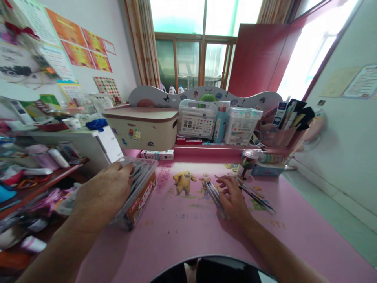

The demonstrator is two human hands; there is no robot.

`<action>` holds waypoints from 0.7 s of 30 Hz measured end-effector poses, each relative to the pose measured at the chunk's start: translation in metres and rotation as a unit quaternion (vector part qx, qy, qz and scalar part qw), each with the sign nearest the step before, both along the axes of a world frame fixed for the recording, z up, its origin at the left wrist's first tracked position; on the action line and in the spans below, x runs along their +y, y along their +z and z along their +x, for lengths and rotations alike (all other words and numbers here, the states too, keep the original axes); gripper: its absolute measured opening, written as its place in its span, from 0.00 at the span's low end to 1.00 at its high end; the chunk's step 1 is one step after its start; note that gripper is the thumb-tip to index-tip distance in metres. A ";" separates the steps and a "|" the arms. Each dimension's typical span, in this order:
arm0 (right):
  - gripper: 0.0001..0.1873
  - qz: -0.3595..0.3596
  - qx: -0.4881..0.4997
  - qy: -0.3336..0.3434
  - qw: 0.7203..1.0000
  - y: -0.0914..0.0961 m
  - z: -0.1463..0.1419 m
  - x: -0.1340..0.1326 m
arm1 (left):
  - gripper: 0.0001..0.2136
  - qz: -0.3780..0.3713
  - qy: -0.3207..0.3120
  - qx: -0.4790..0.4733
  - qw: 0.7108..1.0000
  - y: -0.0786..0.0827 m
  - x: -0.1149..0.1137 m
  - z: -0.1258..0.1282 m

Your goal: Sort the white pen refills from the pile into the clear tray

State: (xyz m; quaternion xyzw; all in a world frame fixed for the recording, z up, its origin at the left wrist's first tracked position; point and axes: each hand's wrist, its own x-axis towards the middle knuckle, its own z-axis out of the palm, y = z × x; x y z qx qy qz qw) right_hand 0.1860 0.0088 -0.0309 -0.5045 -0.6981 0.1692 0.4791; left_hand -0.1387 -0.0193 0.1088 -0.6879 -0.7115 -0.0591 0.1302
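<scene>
My left hand (103, 192) is curled over the near left side of a clear plastic box (144, 198) with a brown printed label. Several slim grey pens (141, 169) lie inside it, and the fingertips rest at its upper edge. On the pink desk, my right hand (232, 196) is closed around a few slim clear pens (213, 193), which stick out to the left of the thumb. Part of these pens is hidden under the palm. Just right of that hand, more thin pens, including a black pen (259, 200), lie loose on the desk.
A jar of pens (248, 162) and a blue box (268, 169) stand at the desk's back right. The shelf behind carries a lidded beige bin (141, 131), marker cases (196, 122) and a pink basket (278, 133). Cluttered shelves (55, 171) stand at the left.
</scene>
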 end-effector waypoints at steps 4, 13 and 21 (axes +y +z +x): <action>0.20 0.001 -0.016 -0.023 1.000 0.001 0.002 0.002 | 0.18 0.036 -0.003 0.070 0.997 0.006 -0.004 0.004; 0.08 -0.051 -0.258 -0.062 0.963 -0.003 0.011 0.009 | 0.11 0.173 -0.251 -0.180 0.935 -0.002 -0.033 0.076; 0.06 -0.083 -0.309 -0.086 0.944 -0.002 0.014 0.006 | 0.13 -0.128 -0.303 -0.119 0.937 -0.064 -0.007 0.152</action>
